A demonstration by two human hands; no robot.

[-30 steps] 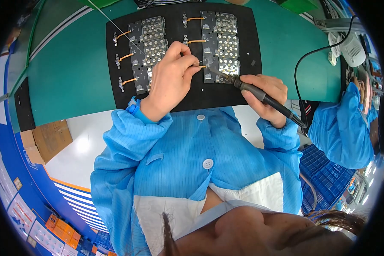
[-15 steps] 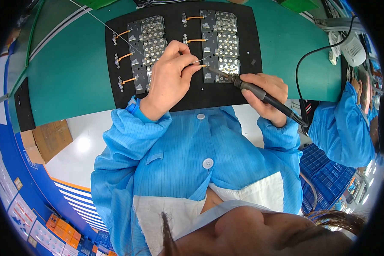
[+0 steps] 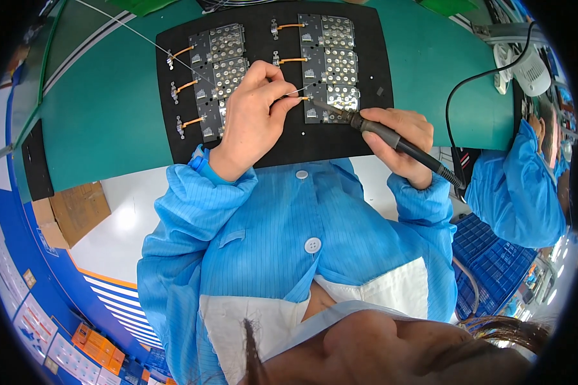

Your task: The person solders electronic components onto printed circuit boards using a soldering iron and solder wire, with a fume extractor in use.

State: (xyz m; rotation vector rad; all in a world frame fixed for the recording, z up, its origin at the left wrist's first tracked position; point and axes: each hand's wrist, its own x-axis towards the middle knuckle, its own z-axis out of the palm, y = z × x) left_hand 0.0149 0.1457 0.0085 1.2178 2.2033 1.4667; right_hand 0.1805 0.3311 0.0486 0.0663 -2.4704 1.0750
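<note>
My left hand (image 3: 253, 119) is closed in a pinch on thin solder wire (image 3: 300, 90), whose end shows past the fingertips. A short orange lead (image 3: 305, 98) also shows at those fingertips, against the nearest circuit board (image 3: 313, 114) of the right column. Whether the fingers grip this lead too, I cannot tell. My right hand (image 3: 404, 138) is wrapped round a soldering iron (image 3: 354, 120). Its tip points left, over that board by the orange lead's end. My left hand partly covers the left column of boards (image 3: 202, 93).
The boards lie on a black mat (image 3: 279, 144) on a green table (image 3: 103, 128). Other boards carry orange leads with metal connectors (image 3: 175, 92). The iron's black cable (image 3: 447, 106) loops at right, near a white device (image 3: 531, 74). A co-worker's blue sleeve (image 3: 514, 186) is at far right.
The mat and boards sit very slightly further left in the picture. Both hands keep nearly the same place and the same holds.
</note>
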